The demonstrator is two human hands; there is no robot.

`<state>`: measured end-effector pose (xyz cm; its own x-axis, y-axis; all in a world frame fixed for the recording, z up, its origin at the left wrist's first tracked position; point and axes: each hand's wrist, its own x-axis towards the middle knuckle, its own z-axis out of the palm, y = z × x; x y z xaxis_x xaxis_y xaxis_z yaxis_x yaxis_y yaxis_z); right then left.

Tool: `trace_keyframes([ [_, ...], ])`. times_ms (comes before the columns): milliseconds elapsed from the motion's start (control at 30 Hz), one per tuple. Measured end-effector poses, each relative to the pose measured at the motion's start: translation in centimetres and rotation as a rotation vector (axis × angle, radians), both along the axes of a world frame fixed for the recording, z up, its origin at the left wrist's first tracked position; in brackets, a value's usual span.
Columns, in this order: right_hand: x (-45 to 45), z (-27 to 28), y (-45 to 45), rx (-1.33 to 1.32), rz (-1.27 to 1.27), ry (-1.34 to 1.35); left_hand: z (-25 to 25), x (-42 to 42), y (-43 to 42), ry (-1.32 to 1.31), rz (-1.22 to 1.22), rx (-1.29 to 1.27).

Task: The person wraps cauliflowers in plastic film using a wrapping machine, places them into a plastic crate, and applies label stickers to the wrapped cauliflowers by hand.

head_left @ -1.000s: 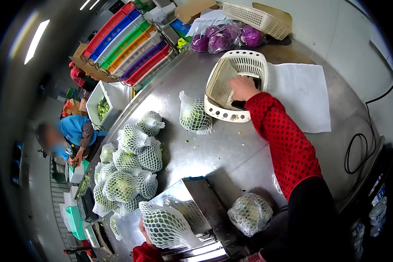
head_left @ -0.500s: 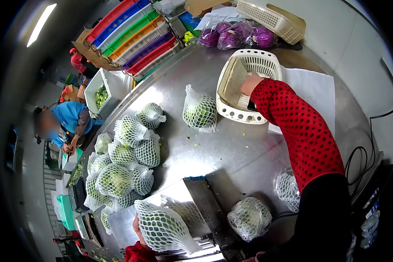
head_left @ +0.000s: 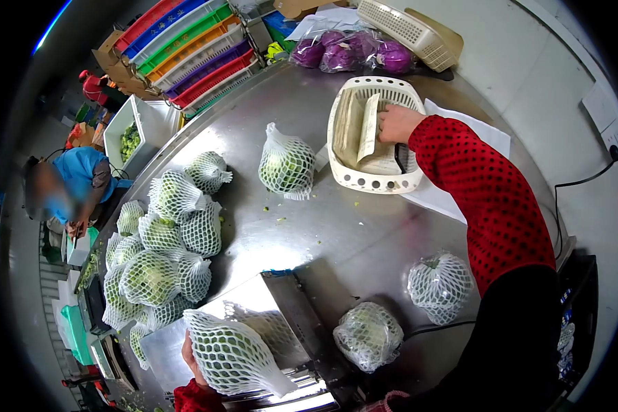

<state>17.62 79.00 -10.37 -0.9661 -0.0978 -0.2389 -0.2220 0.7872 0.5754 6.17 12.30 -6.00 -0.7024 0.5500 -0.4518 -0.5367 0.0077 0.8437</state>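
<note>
My right hand (head_left: 397,124) is inside the white plastic basket (head_left: 378,184), its fingers bent at the raised pages of a worn notebook (head_left: 351,130). A dark phone-like object (head_left: 400,158) lies in the basket below that hand. At the lower left, my left hand (head_left: 191,358) is wrapped round the side of a net-covered vegetable (head_left: 230,353), over a shiny metal machine (head_left: 281,323). One netted vegetable (head_left: 286,165) stands alone left of the basket.
Many netted vegetables (head_left: 151,278) are heaped at the left. Two wrapped ones (head_left: 369,336) sit right of the machine. Bagged purple cabbages (head_left: 393,57) and stacked coloured crates (head_left: 185,51) are at the back. A person in blue (head_left: 79,178) works beyond the table's left edge.
My right hand has shifted up within the basket, and a notebook page now stands raised. My left hand keeps its hold on the netted vegetable. The view has shifted.
</note>
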Motion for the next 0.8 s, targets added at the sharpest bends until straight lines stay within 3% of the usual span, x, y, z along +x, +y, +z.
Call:
trace_keyframes([
  [100,1.4,-0.6,1.5,-0.139,0.132,0.328,0.3,0.0,0.1,-0.008,-0.014,-0.001],
  [300,-0.4,0.8,0.6,-0.156,0.202,0.325,0.9,0.3,0.3,-0.112,0.035,-0.03],
  [367,-1.4,1.1,-0.1,-0.06,0.061,0.197,1.0,0.4,0.4,-0.073,0.025,-0.031],
  [533,-4.8,1.7,-0.4,-0.038,-0.116,0.186,1.0,0.4,0.5,-0.001,0.016,-0.044],
  [700,-5.7,1.3,-1.4,-0.203,-0.158,0.284,1.4,0.5,0.6,0.109,0.002,-0.079],
  [800,-4.6,1.9,-2.3,-0.369,-0.214,0.254,2.1,0.6,1.5,0.321,-0.034,-0.152],
])
